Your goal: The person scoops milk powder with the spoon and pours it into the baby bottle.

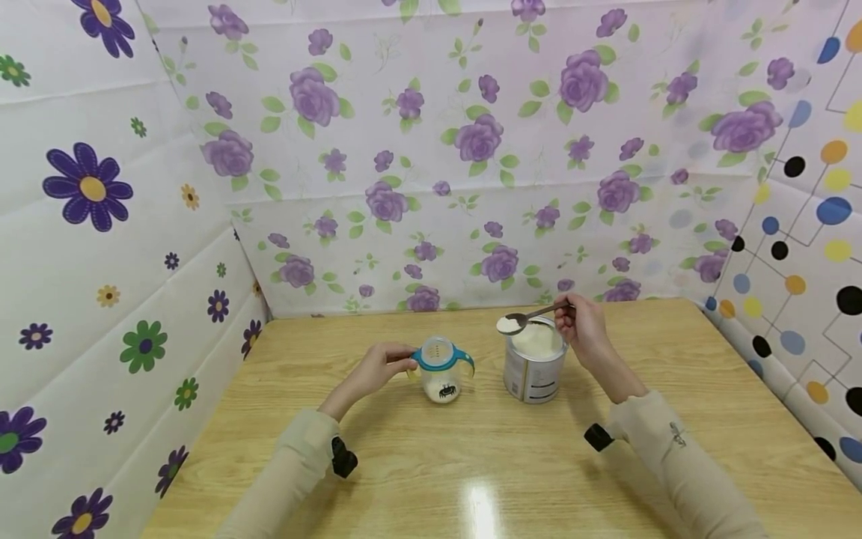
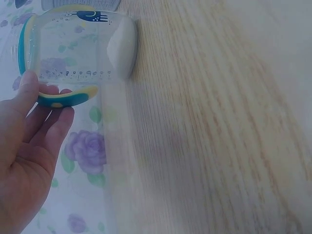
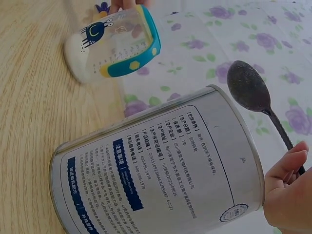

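Head view: A person in pale sleeves works at a wood-grain tabletop [image 1: 404, 471], the left hand [image 1: 379, 367] on a bottle [image 1: 442, 383] and the right hand [image 1: 583, 328] gripping a dark spoon [image 1: 548, 308] by its handle. The spoon's bowl, loaded with white powder [image 1: 508, 325], is held level above the left side of an uncovered tin [image 1: 533, 380], which stands upright on the tabletop, filled high with pale powder. The bottle stands upright to the left of the tin, near it but apart, its clear body printed with a dark cartoon figure and its collar [image 1: 439, 365] blue. In the left wrist view, thumb and fingers pinch the bottle's near grip [image 2: 66, 99], teal and yellow, while white powder lies at the bottom of the bottle. In the right wrist view, the spoon's dark underside is seen clear of the tin's rim, and dense printed text covers the label [image 3: 161, 161]. A black wrist camera [image 1: 343, 457] sits at the left cuff, another at the right. Behind the tabletop hangs a cloth [image 1: 431, 150] of purple roses, flanked by daisy-print and dotted sheets.
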The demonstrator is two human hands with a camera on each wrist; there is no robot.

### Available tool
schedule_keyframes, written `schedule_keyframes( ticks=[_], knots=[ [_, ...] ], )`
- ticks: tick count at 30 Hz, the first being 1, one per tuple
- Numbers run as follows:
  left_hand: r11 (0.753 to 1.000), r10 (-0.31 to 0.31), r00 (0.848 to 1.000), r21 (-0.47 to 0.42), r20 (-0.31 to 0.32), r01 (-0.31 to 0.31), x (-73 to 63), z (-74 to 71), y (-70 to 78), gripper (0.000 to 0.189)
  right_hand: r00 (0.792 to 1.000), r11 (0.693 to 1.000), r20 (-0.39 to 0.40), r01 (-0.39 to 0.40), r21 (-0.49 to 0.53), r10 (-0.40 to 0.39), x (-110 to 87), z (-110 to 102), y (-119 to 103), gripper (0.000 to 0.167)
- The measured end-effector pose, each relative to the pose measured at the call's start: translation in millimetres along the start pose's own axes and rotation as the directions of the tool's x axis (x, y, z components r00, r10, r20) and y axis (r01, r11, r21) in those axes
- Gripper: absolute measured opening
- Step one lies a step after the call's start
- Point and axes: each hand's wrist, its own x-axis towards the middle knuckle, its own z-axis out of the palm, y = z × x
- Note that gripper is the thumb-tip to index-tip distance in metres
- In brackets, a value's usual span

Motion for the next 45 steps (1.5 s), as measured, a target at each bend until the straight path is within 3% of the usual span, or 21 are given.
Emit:
schedule_keyframes(
  ticks=[45],
  knots=[
    [0.999,-0.009,1.0,-0.031,0.019,0.01,-0.9,-0.1,0.4,0.03,0.995,0.999,0.093,-0.026,0.019,0.024,-6.3,11.4,-0.5,0.04]
  ],
)
